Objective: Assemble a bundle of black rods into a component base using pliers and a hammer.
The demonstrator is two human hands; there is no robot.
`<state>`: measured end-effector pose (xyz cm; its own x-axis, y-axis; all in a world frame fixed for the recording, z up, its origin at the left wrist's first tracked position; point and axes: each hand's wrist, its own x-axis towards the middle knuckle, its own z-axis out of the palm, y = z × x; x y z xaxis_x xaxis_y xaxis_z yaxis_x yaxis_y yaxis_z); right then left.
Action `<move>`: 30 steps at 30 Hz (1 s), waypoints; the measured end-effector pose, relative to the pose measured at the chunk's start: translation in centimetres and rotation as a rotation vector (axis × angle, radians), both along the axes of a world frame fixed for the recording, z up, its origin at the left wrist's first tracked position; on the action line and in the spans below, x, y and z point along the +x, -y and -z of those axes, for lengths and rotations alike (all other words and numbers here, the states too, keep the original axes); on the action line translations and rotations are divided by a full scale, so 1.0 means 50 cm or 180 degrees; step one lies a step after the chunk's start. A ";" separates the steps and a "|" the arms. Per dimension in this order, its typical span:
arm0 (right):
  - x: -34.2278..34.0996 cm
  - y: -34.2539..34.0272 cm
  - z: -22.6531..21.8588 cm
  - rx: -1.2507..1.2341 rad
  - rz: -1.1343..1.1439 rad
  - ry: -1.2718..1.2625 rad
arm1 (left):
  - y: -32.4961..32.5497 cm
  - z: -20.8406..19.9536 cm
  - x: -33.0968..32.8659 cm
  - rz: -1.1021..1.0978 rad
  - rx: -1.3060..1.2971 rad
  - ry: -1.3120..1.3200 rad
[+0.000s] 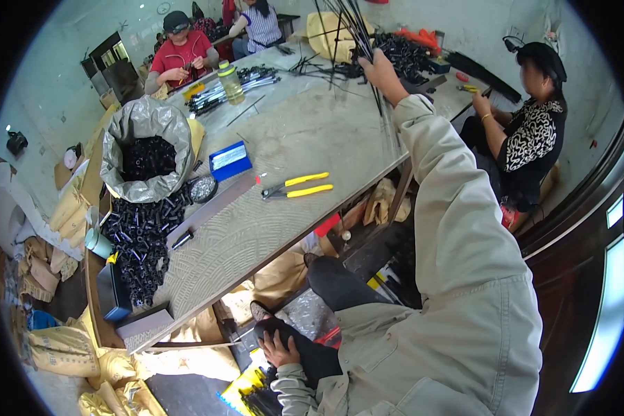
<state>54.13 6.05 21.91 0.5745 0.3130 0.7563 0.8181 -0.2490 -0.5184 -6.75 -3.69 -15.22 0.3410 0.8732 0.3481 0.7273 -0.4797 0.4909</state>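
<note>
My right arm stretches far across the table. At its far right part, my right hand is closed around a bundle of long thin black rods. The rods stand tilted, their upper ends fanning out past the top of the picture. My left hand lies with fingers spread on my dark-trousered knee, holding nothing. Pliers with yellow handles rest on the table's near side, handles apart. Behind my right hand is a heap of small black parts.
A grey sack of black parts stands at the left, by a pile of short black tubes. A blue box and a bottle are on the table. One person sits at right; two others work at the back.
</note>
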 end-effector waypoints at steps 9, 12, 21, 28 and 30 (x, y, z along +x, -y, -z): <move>-0.091 -0.070 -0.154 0.1145 -0.0166 0.0260 | 0.010 0.019 -0.029 -0.0059 -0.0053 -0.0004; -0.171 -0.091 0.004 0.1521 -0.0882 0.0050 | 0.009 -0.006 -0.022 -0.0085 -0.0090 -0.0025; -0.172 -0.105 0.035 -0.0183 -0.1115 0.0630 | -0.071 -0.343 0.064 0.0997 -0.0163 0.0843; -0.338 -0.054 -0.070 -0.1056 -0.0916 0.1578 | -0.031 -0.679 0.330 0.2833 -0.1847 0.2585; -0.395 -0.040 -0.096 -0.1076 -0.0822 0.1688 | -0.079 -0.728 0.394 0.2583 -0.2179 0.3092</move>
<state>34.40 8.07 26.72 0.0281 0.6592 0.7515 0.9951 -0.0895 0.0413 12.93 0.25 21.18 0.6917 0.6441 0.3265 -0.3775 -0.0629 0.9239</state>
